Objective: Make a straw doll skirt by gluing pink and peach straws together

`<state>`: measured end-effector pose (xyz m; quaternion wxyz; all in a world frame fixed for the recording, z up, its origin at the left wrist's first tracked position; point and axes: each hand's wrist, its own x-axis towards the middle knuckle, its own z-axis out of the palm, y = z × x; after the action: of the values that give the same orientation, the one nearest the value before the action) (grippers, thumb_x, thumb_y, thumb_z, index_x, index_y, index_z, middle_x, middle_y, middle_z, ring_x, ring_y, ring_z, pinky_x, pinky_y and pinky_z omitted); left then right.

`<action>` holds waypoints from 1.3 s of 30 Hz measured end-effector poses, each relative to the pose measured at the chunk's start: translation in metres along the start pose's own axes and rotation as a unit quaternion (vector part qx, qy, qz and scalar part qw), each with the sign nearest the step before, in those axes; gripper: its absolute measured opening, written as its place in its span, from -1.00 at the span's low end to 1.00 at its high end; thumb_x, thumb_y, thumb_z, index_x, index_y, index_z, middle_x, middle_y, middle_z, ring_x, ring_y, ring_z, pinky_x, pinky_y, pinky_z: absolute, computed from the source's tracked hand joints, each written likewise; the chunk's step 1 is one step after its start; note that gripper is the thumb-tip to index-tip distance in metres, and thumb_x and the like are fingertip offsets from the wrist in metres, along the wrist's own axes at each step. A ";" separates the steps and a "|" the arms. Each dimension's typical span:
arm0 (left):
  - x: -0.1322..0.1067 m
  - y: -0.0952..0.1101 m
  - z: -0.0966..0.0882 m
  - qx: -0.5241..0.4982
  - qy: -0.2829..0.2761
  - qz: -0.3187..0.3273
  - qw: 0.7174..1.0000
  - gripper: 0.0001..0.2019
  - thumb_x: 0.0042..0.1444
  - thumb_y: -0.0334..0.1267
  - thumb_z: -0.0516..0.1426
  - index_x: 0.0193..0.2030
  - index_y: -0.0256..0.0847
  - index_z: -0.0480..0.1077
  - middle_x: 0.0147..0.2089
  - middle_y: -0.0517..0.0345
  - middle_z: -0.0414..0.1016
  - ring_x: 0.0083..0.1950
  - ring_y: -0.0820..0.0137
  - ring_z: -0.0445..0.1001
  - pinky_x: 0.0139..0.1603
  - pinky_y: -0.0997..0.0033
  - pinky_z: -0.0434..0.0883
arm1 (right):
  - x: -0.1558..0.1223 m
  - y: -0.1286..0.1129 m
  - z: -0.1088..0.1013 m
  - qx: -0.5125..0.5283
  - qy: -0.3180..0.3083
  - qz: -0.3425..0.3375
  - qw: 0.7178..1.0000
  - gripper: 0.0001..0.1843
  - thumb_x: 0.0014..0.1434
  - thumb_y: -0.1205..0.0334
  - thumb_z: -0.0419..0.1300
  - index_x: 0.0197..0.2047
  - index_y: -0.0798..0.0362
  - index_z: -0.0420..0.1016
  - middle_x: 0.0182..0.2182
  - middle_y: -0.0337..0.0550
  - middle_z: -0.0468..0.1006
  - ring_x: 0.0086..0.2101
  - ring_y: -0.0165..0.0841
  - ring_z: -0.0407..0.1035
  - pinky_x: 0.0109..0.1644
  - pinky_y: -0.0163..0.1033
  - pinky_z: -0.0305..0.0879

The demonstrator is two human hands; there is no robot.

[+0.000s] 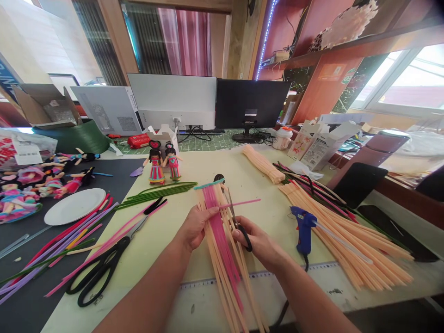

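Note:
My left hand (pixel 194 227) pinches a bundle of pink pipe cleaners (pixel 222 236) flanked by peach pipe cleaners (pixel 217 273). A teal strip (pixel 209 184) crosses the bundle's far end, with a small dark round piece (pixel 218 177) just beyond it. One pink pipe cleaner (pixel 244 202) sticks out sideways to the right from my left fingertips. In my right hand (pixel 255 238) is a pair of scissors (pixel 244 237) with black handles. Its blades point away from me, beside the bundle, and reach the sideways pink stem. Whether they touch it, I cannot tell.
Larger black-handled scissors (pixel 113 256) lie at left among coloured pipe cleaners (pixel 58 259). A blue glue gun (pixel 304 231) and a big peach pipe cleaner bundle (pixel 343 236) are at right. Two small dolls (pixel 163 162) stand ahead, before the monitors (pixel 253 104). A white plate (pixel 74 206) lies left.

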<state>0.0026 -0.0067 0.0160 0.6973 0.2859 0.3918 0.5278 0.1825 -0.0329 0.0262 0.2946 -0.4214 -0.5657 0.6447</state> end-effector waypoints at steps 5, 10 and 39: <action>0.000 -0.001 0.000 0.002 -0.008 0.002 1.000 -0.58 -0.17 -0.26 0.37 -0.13 -0.36 0.48 -0.25 -0.08 0.61 -0.28 0.20 0.58 -0.23 0.26 0.52 | 0.000 0.000 0.000 0.006 0.010 -0.001 1.000 -0.49 0.07 -0.18 0.20 -0.12 0.06 0.30 -0.45 -0.31 0.20 -0.40 -0.41 0.04 -0.32 -0.28 -0.08; -0.001 -0.002 0.001 -0.001 0.002 0.005 1.000 -0.55 -0.19 -0.24 0.38 -0.13 -0.38 0.48 -0.24 -0.09 0.61 -0.27 0.19 0.58 -0.20 0.25 0.52 | 0.000 0.002 0.003 0.011 0.053 0.007 0.999 -0.47 0.03 -0.16 0.24 -0.10 0.05 0.29 -0.47 -0.34 0.20 -0.43 -0.43 0.02 -0.35 -0.29 -0.08; -0.002 -0.001 0.004 0.003 -0.005 0.008 1.000 -0.59 -0.19 -0.25 0.38 -0.16 -0.36 0.49 -0.25 -0.06 0.61 -0.26 0.19 0.58 -0.21 0.28 0.51 | 0.000 -0.001 0.005 -0.020 0.067 0.010 0.997 -0.49 -0.01 -0.16 0.27 -0.15 0.03 0.33 -0.51 -0.38 0.15 -0.47 -0.45 0.01 -0.39 -0.29 -0.08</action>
<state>0.0060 -0.0085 0.0175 0.6943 0.2933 0.3879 0.5305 0.1779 -0.0353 0.0269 0.3165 -0.4755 -0.5532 0.6064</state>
